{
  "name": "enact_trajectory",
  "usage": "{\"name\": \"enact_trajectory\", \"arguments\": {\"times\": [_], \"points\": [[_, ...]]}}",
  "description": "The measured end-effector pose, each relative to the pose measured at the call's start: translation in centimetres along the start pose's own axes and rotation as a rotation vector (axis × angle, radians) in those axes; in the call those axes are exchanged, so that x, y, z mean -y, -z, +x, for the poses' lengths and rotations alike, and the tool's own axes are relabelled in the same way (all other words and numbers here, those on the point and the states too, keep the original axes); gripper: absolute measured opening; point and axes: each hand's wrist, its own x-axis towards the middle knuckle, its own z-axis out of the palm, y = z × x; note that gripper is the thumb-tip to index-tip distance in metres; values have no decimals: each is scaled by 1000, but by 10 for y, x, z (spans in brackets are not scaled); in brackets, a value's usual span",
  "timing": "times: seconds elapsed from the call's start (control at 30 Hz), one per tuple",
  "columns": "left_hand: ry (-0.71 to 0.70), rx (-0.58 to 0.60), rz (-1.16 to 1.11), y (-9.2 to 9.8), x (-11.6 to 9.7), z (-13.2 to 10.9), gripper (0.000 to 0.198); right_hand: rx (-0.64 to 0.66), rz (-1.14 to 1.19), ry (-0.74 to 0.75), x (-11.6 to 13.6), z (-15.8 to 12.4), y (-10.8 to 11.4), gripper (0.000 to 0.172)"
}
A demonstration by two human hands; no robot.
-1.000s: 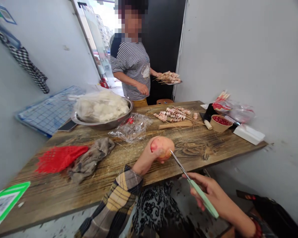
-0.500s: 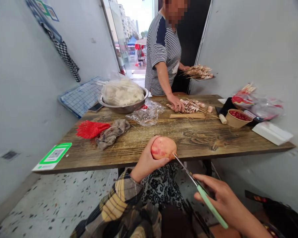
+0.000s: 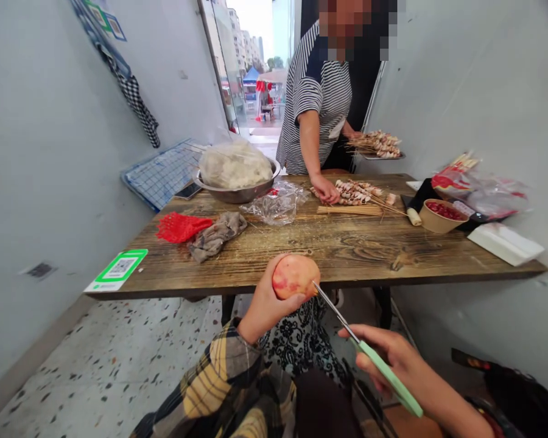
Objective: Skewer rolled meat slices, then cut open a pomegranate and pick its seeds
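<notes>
My left hand [image 3: 270,304] is wrapped round a pinkish-yellow pomegranate [image 3: 296,275], holding it just in front of the table's near edge. My right hand [image 3: 393,356] grips a knife with a pale green handle [image 3: 390,377]. Its thin steel blade [image 3: 333,307] slants up to the left, and the tip touches the lower right side of the fruit. Whether the tip has gone into the skin, I cannot tell. Both hands are above my lap, over dark patterned cloth [image 3: 296,340].
Across the wooden table [image 3: 274,261], a person in a striped top [image 3: 319,91] reaches to meat skewers [image 3: 356,192] and holds a tray of more. A metal basin [image 3: 242,193], red net [image 3: 182,227], grey cloth [image 3: 217,236], paper bowl of red seeds [image 3: 442,216] and white box [image 3: 505,244] stand about.
The view has shifted slightly, so the table things appear further right. The knife tip stays at the fruit, and both holds are kept. Across the table, the person leans a little further forward.
</notes>
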Motion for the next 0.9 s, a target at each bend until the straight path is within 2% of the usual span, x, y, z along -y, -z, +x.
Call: {"name": "enact_trajectory", "arguments": {"times": [0.17, 0.33, 0.43, 0.53, 0.7, 0.9], "points": [[122, 25, -100, 1, 11, -10, 70, 1, -37, 69, -9, 4, -10, 50], [183, 6, -224, -3, 14, -18, 76, -178, -221, 224, -16, 7, -11, 42], [311, 127, -450, -14, 15, -26, 80, -220, -230, 268, -18, 11, -13, 44], [376, 200, -562, -23, 17, -33, 80, -154, -115, 190, -17, 12, -15, 47], [394, 79, -591, -19, 23, -34, 77, -71, 119, 43, -13, 0, -7, 58], [379, 42, -576, -10, 22, -30, 82, 74, 146, -7, 6, -14, -2, 66]]}}
